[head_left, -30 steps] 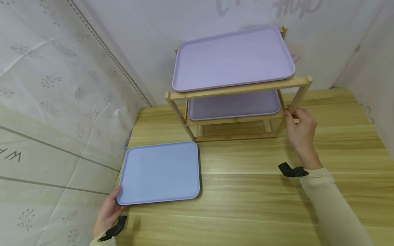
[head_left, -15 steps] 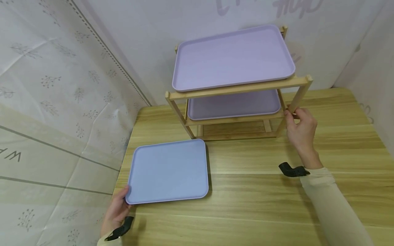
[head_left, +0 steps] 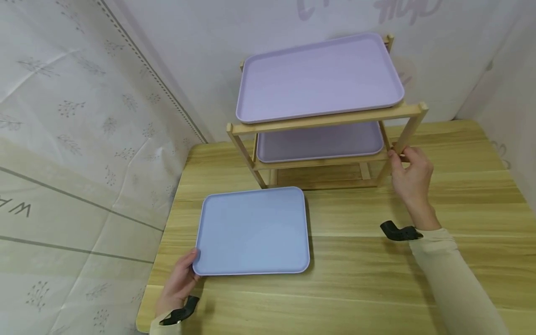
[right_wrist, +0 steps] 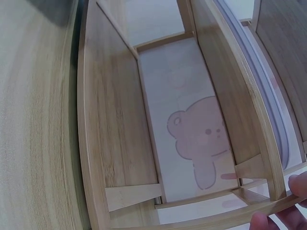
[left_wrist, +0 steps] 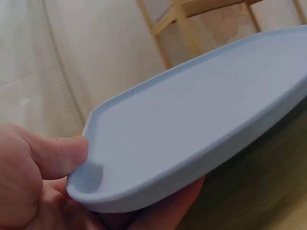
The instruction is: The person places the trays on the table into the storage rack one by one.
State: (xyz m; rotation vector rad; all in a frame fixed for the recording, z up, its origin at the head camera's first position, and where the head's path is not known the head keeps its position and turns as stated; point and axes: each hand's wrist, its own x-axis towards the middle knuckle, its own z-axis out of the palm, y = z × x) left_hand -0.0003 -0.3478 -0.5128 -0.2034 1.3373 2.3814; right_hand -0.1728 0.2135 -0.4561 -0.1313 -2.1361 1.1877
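Observation:
My left hand [head_left: 179, 280] grips the near left corner of a light blue rectangular tray [head_left: 253, 232], thumb over the rim and fingers underneath, as the left wrist view shows. The tray [left_wrist: 187, 120] is held over the table, in front of a wooden three-tier rack [head_left: 326, 122]. My right hand [head_left: 412, 179] pinches the rack's front right post at about the middle shelf. In the right wrist view its fingertips [right_wrist: 297, 184] curl round the wooden upright. A lilac tray [head_left: 320, 77] lies on the top shelf, and a second lilac tray [head_left: 320, 142] on the middle one.
The bottom shelf [right_wrist: 122, 120] of the rack sits low on the wood-grain table [head_left: 356, 288]. Patterned white cloth [head_left: 83, 139] hangs along the left side, and a pale wall with lettering [head_left: 201, 42] stands close behind the rack.
My left hand has carried the blue tray to the right, along the front of the rack. The right hand stays on the post, and the rack has not moved.

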